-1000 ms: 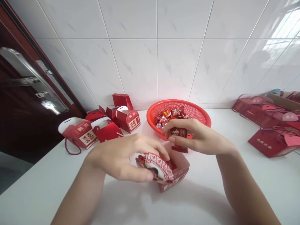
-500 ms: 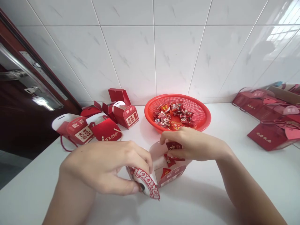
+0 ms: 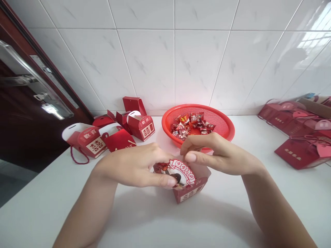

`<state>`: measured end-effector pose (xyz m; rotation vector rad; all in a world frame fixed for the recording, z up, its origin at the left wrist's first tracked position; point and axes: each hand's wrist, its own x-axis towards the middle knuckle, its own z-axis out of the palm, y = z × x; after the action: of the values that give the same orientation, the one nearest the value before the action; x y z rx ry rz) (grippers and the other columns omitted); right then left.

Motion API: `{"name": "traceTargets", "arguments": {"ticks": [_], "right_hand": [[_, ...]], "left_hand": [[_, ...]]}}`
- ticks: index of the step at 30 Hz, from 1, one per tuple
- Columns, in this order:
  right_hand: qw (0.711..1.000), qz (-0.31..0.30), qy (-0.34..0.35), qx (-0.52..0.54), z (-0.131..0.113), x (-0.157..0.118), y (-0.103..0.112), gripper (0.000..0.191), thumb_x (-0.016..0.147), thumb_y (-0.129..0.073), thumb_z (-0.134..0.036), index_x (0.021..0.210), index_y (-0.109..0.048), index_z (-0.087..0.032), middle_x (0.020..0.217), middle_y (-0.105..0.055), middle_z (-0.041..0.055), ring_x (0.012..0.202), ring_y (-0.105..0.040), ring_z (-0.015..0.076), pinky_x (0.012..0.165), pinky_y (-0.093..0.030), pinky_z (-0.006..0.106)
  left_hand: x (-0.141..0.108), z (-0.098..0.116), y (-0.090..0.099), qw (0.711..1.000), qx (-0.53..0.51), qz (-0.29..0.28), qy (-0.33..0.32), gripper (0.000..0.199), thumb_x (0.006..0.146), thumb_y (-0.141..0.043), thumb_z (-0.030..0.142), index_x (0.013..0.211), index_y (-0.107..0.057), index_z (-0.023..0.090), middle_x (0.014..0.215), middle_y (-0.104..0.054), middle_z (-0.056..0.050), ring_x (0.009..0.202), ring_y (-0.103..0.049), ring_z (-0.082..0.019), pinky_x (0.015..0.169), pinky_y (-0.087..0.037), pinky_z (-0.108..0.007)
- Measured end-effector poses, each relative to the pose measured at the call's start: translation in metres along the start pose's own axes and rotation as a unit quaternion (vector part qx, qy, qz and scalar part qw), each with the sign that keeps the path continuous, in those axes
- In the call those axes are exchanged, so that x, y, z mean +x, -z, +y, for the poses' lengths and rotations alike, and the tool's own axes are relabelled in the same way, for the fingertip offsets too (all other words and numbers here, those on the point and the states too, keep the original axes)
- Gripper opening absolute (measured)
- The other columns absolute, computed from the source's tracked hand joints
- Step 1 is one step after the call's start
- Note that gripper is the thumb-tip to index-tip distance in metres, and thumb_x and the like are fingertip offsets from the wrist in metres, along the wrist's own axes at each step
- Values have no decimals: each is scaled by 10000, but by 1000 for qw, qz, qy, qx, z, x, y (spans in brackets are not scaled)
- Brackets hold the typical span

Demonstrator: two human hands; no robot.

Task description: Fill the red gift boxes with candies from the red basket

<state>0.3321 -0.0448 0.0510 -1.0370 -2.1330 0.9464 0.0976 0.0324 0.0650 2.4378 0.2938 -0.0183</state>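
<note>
My left hand (image 3: 139, 168) grips a white packet with red print (image 3: 182, 172) between thumb and fingers, over the opening of a small red box (image 3: 190, 193). The packet hides most of the box's inside. At the box's far right side is my right hand (image 3: 217, 153), its fingers curled and its thumb near the index finger; whether anything is between them is hidden. Just behind the hands sits a red mesh basket (image 3: 222, 125) with several wrapped sweets (image 3: 196, 119) in it.
Several open red boxes (image 3: 94, 141) stand on the white table (image 3: 144, 220) at the left, one with a cord handle. More red boxes (image 3: 301, 151) are grouped at the right. A tiled wall rises behind, with a door (image 3: 23, 113) at far left.
My left hand has carried the packet right and up, from beside the box to over its opening. My right hand has lifted out of the box, its fingers now above the far side.
</note>
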Motion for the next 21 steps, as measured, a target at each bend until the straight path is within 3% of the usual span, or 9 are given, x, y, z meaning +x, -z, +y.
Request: {"name": "traceTargets", "arguments": {"ticks": [5, 13, 18, 21], "right_hand": [[1000, -6, -6, 26, 2, 2, -6, 300, 892, -748, -445, 926, -653, -162, 839, -726, 44, 774, -675, 161, 697, -557, 275], [998, 8, 36, 47, 5, 3, -6, 216, 987, -632, -310, 828, -584, -173, 776, -641, 6, 707, -596, 118, 633, -492, 242], [995, 52, 22, 84, 7, 0, 6, 228, 993, -620, -286, 808, -533, -185, 734, -564, -16, 660, -539, 110, 585, -439, 242], [988, 106, 23, 113, 9, -1, 10, 227, 998, -609, -300, 816, -528, -191, 699, -533, -27, 634, -507, 108, 566, -413, 245]], "left_hand": [[3, -1, -1, 998, -51, -31, 17, 288, 1002, -567, 411, 882, -667, 169, 691, -630, 12, 574, -538, -111, 514, -378, -208], [5, 0, 2, 995, -95, -4, 29, 357, 1010, -553, 470, 824, -608, 170, 641, -561, 38, 525, -477, -89, 474, -351, -207], [2, -4, 7, 981, -166, -14, 96, 386, 990, -565, 521, 1029, -690, 158, 904, -709, -46, 759, -666, -160, 606, -517, -227], [0, -10, 8, 984, -142, -29, 108, 424, 990, -560, 522, 960, -739, 139, 848, -718, -64, 730, -670, -164, 635, -532, -240]]}}
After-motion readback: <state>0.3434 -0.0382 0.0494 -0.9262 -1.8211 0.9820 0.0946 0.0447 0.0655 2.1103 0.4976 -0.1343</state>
